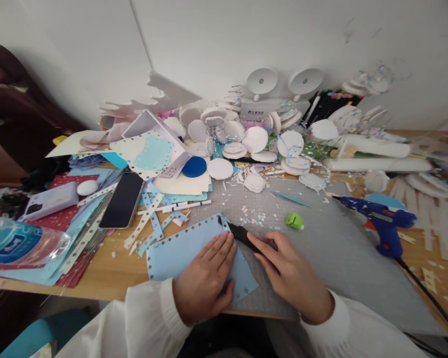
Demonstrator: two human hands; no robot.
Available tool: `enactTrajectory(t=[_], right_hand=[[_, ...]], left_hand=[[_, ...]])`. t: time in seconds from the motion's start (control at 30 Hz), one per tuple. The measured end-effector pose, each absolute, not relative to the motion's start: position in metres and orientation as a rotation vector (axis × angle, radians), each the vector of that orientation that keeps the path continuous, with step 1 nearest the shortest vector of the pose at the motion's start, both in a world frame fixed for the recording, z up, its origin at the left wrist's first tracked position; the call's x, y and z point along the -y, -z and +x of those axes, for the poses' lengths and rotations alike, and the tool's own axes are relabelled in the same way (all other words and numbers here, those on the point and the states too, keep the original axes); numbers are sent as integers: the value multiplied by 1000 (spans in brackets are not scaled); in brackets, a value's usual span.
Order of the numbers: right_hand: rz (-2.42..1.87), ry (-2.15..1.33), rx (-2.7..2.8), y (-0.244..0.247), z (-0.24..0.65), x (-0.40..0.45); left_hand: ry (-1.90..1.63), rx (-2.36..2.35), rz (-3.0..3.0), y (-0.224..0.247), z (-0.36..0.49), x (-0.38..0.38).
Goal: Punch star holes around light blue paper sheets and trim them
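Note:
A light blue paper sheet (186, 248) with small star-shaped holes along its edges lies on the grey cutting mat (321, 248). My left hand (209, 276) rests flat on the sheet, palm down, holding nothing. In my right hand (289, 273) is a black craft knife (242, 236), gripped between thumb and fingers. The knife points up and left, and its tip is at the sheet's upper edge, just beyond my left fingertips. A narrow part of the paper shows beside the tip.
A blue glue gun (384, 219) lies at right, its cord running toward the front. A green punch (294, 221), tweezers (291, 199) and paper bits are behind my hands. At left are a phone (122, 201), paper strips and a plastic pack (22, 243). White discs (256, 139) crowd the back.

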State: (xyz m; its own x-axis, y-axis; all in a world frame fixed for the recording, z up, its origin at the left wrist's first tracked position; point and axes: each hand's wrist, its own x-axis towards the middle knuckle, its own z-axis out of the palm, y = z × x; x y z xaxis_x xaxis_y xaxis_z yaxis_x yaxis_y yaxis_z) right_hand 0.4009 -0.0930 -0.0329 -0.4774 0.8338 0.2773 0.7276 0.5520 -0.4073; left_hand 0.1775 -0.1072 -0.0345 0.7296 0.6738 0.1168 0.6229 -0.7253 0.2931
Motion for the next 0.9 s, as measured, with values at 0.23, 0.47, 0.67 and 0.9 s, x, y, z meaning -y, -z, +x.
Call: enactTrajectory(t=[0.23,0.47,0.67,0.9], right_hand=[[-1281,-260,2389,34,400,90],[-1270,-232,2400,33,393,86],[-1291,-200,2391,34,382,79],[-1314,-60,2173,25,411,91]], left_hand=[[-333,-1018,2687,36,177,106],[-362,-1011,2660,34,177,106],[-366,-1008,2649,34,177,106],[-488,-992,2661,32,175,106]])
